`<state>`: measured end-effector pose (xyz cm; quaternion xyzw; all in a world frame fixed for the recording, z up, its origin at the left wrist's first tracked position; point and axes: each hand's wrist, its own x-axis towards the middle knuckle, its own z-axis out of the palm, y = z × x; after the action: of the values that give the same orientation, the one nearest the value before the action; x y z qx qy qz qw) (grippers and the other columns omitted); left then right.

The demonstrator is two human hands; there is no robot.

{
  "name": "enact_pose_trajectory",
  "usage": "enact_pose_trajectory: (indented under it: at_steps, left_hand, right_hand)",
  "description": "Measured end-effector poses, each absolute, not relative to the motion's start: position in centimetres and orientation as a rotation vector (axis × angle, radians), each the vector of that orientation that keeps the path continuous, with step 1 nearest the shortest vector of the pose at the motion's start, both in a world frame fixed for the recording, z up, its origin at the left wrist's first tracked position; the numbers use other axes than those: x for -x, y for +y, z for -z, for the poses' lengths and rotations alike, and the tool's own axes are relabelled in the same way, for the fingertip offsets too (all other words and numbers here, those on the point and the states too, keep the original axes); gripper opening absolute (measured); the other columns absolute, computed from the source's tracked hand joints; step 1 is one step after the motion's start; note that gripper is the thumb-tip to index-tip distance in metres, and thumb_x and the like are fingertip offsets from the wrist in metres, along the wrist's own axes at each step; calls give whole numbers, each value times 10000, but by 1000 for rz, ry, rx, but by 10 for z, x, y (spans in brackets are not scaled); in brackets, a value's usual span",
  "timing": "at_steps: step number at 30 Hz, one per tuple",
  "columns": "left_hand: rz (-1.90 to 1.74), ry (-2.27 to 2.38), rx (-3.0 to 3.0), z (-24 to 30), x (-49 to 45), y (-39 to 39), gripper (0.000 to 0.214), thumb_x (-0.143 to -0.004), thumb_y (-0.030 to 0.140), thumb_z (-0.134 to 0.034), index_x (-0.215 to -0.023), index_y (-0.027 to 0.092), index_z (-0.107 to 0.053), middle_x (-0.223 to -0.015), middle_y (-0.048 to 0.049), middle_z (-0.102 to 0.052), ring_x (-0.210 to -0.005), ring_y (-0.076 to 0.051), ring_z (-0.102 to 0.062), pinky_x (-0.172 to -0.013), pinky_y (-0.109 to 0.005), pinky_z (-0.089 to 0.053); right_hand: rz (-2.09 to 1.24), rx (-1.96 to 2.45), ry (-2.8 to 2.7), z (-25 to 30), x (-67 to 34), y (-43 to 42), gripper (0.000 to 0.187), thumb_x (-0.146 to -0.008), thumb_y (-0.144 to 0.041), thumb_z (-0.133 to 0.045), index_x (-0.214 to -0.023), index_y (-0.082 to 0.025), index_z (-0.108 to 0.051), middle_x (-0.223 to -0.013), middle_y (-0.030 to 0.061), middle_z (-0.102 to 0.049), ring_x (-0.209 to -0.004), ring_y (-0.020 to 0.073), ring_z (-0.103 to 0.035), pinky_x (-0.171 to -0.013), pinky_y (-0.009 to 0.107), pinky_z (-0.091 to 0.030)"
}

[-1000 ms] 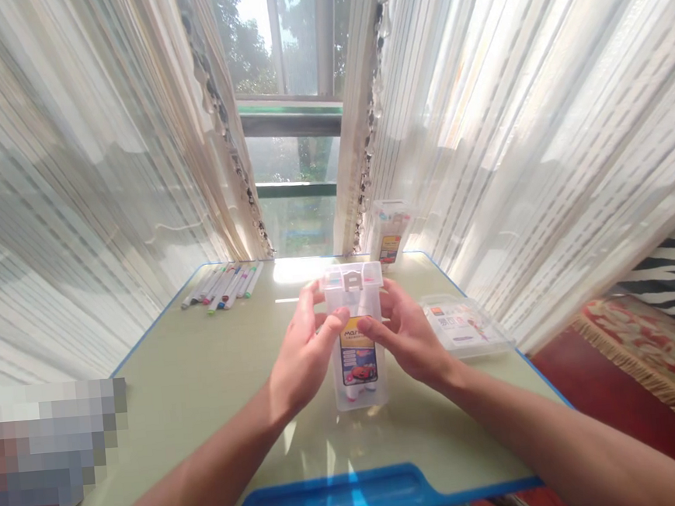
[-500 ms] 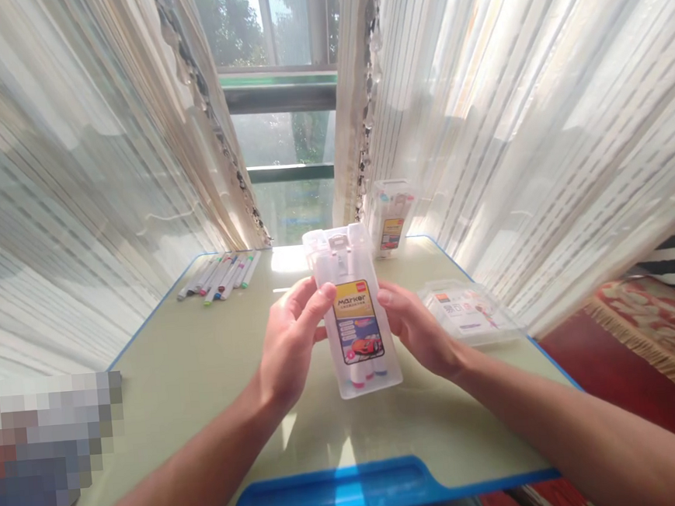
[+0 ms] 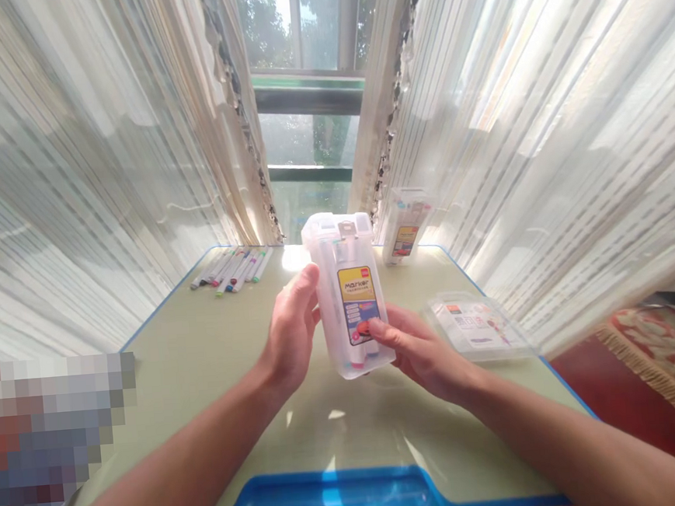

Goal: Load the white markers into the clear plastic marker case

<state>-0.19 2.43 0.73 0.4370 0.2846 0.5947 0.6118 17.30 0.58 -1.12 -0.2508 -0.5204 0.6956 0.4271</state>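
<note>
A clear plastic marker case (image 3: 331,308) with a yellow and blue car label is held upright above the table, its lid closed. A few markers show through its lower wall. My left hand (image 3: 291,331) grips its left side, thumb along the edge and fingers behind. On the lower right, my right hand (image 3: 420,344) holds it with the thumb on the label; its other fingers are partly hidden behind the case. A second marker case (image 3: 404,232) of the same kind stands at the table's back edge, with markers inside.
The pale table (image 3: 205,357) has a blue rim. Several loose markers (image 3: 231,271) lie at its back left, and a flat clear box (image 3: 477,326) rests at the right. A blue tray recess (image 3: 333,499) lines the front edge. Curtains (image 3: 479,117) hang around the table.
My right hand has slid lower on the case, its thumb now over the label's car. The case has turned slightly, showing more of its left side. The camera view has shifted left.
</note>
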Motion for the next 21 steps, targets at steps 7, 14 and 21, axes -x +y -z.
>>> enact_pose_trajectory:
  at_steps: [7,14,21]
  left_hand:
    - [-1258,480,-866,-17,1,24,663,-909,535,-702,-1414,112,-638,-1171,-134,-811,-1174,-402,-712,-1021,-475,-541]
    - [-1355,608,-1018,-5,4,27,549,-900,569,-736,-1237,135,-721,-1127,-119,-800,-1112,-356,-709,-961,-424,-525]
    - [-1378,678,-1085,-5,6,26,522,-865,519,-827,-1190,137,-684,-1083,-100,-765,-1123,-312,-673,-968,-388,-483]
  right_hand:
    - [-1988,613,-979,20,-175,6,302,-872,-448,-865,-1028,-204,-777,-991,34,-804,-852,144,-729,-782,240,-581]
    - [-1873,680,-1225,15,-177,6,398,-963,-522,-724,-1238,-234,-735,-1175,81,-773,-1022,252,-743,-765,327,-599]
    - [-1477,828,-1627,19,-179,7,532,-832,-531,-872,-1219,-227,-669,-1247,121,-717,-1177,329,-679,-920,440,-574]
